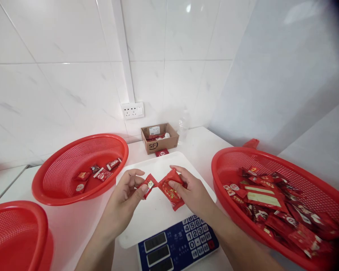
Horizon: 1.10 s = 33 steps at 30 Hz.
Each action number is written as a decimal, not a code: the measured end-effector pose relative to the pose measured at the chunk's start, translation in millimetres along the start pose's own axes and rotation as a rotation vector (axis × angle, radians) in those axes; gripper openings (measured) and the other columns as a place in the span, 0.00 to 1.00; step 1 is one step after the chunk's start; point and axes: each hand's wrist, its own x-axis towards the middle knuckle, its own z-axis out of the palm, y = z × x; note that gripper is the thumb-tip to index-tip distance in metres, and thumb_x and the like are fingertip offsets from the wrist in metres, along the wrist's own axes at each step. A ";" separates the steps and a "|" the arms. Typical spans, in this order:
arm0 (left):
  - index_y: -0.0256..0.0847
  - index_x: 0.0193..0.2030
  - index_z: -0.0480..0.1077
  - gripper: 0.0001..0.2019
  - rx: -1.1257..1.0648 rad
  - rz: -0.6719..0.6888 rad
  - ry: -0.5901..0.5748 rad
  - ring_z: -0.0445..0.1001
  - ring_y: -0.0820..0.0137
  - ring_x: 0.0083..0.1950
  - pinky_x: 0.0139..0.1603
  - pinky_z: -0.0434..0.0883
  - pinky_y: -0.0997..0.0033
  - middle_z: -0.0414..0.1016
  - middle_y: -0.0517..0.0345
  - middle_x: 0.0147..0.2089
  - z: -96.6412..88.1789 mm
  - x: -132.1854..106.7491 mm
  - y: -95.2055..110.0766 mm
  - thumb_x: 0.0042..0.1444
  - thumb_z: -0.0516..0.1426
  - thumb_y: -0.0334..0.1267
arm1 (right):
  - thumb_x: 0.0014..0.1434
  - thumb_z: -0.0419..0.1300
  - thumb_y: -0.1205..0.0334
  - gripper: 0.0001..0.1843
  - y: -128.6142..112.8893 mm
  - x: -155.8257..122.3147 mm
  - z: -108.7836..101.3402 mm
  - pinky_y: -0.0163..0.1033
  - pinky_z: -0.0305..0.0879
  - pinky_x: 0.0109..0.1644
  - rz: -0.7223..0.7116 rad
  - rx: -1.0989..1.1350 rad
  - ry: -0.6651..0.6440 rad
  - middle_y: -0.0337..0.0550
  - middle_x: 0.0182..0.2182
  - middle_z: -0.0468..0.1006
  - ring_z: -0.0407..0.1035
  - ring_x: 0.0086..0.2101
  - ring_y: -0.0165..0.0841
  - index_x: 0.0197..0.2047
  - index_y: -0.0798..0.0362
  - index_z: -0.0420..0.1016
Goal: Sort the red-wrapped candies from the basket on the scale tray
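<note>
Between thumb and fingers, my left hand [127, 194] pinches a small red snack packet [150, 185] with a pale printed figure. My right hand [190, 188] grips a larger red snack packet [169, 190] with a yellow-green print, its thumb lying across the front. The two packets meet at their corners; whether they are joined I cannot tell. Both hands are held over the white pan [147, 226] of a weighing scale. Below them lies the scale's blue panel [179, 244] with number keys and dark displays.
A red basket [223, 162] heaped with red packets stands at the right. Another red basket [56, 162] at the left holds several packets, and part of a third [39, 226] shows lower left. Behind the scale are a cardboard box [165, 143], a red packet [162, 153] and a clear bottle [183, 126].
</note>
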 end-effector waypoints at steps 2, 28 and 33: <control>0.45 0.47 0.62 0.11 -0.012 0.000 -0.005 0.67 0.72 0.33 0.35 0.65 0.71 0.68 0.64 0.33 1.6 -0.6 -0.4 0.60 0.57 0.41 | 0.59 0.57 0.54 0.23 -1.0 -0.3 -0.1 0.51 0.60 0.56 -0.124 -0.131 0.088 0.48 0.50 0.75 0.67 0.51 0.43 0.57 0.49 0.67; 0.45 0.44 0.72 0.14 1.008 -0.085 -0.137 0.73 0.57 0.51 0.44 0.68 0.61 0.76 0.50 0.49 2.4 8.9 -6.9 0.59 0.48 0.31 | 0.58 0.56 0.48 0.15 -8.8 -35.9 -93.4 0.53 0.67 0.49 0.021 -0.420 0.141 0.47 0.44 0.80 0.72 0.44 0.48 0.42 0.45 0.76; 0.46 0.52 0.70 0.15 1.000 0.018 -0.040 0.72 0.55 0.55 0.48 0.71 0.58 0.74 0.50 0.55 -5.3 8.6 -12.7 0.62 0.48 0.41 | 0.63 0.52 0.56 0.22 52.0 -23.0 -169.0 0.54 0.64 0.56 0.268 -0.999 -0.037 0.56 0.56 0.72 0.68 0.54 0.50 0.58 0.53 0.69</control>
